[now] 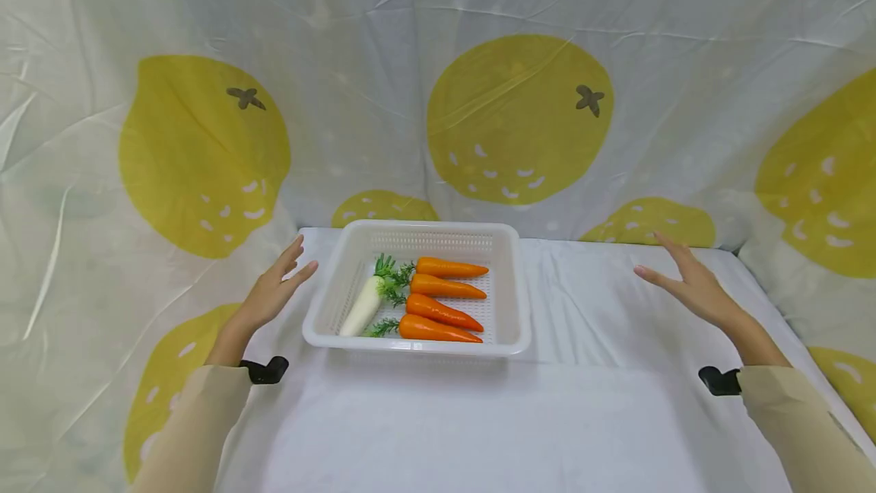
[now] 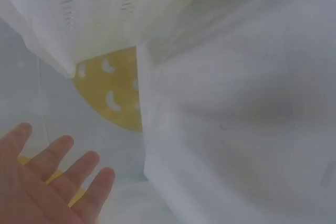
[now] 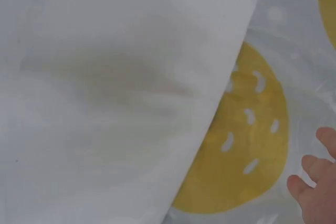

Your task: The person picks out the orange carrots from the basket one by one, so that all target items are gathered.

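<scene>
A white plastic basket (image 1: 417,347) stands on the table, left of the middle in the head view. Inside it, on the left, a white radish (image 1: 363,307) with green leaves lies slanted. Several orange carrots (image 1: 445,312) with green tops lie to its right, one below another, tips pointing right. My left hand (image 1: 269,291) hovers left of the basket, fingers extended and holding nothing; the left wrist view shows the spread fingers (image 2: 84,169) apart from the basket's side (image 2: 105,14). Far to the right, my right hand (image 1: 698,291) is held up with thumb and fingers apart, touching nothing.
A white cloth (image 1: 479,424) covers the table. Behind and at both sides hangs a pale curtain (image 1: 356,97) printed with large yellow lemons (image 1: 520,120). Black straps with camera mounts (image 1: 267,370) sit at both wrists, beside beige sleeves (image 1: 198,424).
</scene>
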`<state>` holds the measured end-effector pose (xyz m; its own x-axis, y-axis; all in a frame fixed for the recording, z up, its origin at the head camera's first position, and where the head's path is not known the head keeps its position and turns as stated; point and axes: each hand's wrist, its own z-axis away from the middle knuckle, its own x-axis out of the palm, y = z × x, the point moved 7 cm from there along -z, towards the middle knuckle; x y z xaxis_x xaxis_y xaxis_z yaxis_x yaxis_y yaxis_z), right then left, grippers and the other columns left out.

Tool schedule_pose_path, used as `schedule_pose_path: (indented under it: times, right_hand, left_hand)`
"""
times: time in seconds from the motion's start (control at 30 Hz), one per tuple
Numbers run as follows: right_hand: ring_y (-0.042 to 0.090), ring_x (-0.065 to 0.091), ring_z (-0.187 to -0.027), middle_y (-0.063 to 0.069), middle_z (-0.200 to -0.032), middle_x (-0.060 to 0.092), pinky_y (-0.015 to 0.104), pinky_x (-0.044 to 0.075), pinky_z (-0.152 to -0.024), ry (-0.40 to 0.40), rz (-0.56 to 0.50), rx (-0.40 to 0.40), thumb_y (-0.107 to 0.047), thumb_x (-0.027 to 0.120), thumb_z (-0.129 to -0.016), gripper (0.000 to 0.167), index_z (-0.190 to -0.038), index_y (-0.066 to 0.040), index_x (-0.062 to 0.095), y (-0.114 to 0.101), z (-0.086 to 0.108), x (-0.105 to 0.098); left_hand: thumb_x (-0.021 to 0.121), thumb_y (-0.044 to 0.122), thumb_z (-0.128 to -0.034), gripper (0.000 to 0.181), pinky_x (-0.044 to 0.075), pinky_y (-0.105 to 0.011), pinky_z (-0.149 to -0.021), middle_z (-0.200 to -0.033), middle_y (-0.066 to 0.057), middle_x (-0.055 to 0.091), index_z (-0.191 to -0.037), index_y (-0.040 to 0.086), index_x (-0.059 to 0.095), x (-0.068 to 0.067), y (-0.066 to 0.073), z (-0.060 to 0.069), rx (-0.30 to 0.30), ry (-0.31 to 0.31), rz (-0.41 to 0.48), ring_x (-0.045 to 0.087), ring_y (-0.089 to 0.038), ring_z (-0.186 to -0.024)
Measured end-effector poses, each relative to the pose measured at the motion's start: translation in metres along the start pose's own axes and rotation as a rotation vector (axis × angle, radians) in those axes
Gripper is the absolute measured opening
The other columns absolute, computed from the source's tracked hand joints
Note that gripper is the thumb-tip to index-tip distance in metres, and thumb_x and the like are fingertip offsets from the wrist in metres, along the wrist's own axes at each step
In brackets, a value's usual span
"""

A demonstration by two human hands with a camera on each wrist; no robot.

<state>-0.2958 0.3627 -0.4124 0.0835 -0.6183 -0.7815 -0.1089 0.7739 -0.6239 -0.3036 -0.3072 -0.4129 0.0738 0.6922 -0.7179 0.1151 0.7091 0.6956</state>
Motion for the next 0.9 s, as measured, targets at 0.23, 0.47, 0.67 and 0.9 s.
schedule_pose_path:
  times: [0.23,0.47,0.67,0.9]
  right_hand:
    - [0.054,0.004,-0.144,0.016,-0.165,-0.005,0.081,0.015,-0.097,-0.079,-0.074,-0.002,-0.052,0.055,-0.099,0.086,-0.161,-0.03,-0.001,-0.036,-0.014,0.005]
    - [0.046,0.005,-0.148,0.012,-0.166,0.006,0.078,0.014,-0.101,-0.115,-0.128,-0.097,-0.045,0.057,-0.1,0.079,-0.162,-0.03,0.01,-0.084,-0.037,0.013]
    - [0.035,0.011,-0.149,0.006,-0.164,0.017,0.069,0.013,-0.11,-0.167,-0.226,-0.196,-0.037,0.059,-0.101,0.073,-0.161,-0.025,0.018,-0.127,-0.053,0.023]
    - [0.03,0.026,-0.146,0.008,-0.158,0.033,0.059,0.021,-0.113,-0.22,-0.292,-0.267,-0.034,0.062,-0.1,0.069,-0.159,-0.022,0.028,-0.172,-0.075,0.04]
  left_hand:
    - [0.042,0.05,-0.1049,0.071,0.039,-0.061,-0.102,-0.155,-0.026,0.031,-0.162,0.023,0.009,0.006,0.007,-0.002,-0.018,0.003,0.178,0.041,-0.05,-0.132]
    - [0.044,0.043,-0.106,0.067,0.053,-0.038,-0.09,-0.151,-0.026,0.039,-0.162,0.023,0.013,0.011,0.004,-0.005,-0.094,0.039,0.337,0.055,-0.044,-0.119]
    - [0.047,0.039,-0.106,0.065,0.051,-0.022,-0.076,-0.149,-0.022,0.043,-0.161,0.022,0.017,0.021,0.002,-0.007,-0.195,0.039,0.436,0.059,-0.018,-0.1]
    - [0.05,0.033,-0.105,0.063,0.047,-0.024,-0.071,-0.151,-0.023,0.039,-0.161,0.023,0.021,0.028,0.005,-0.007,-0.244,0.058,0.477,0.055,-0.008,-0.087]
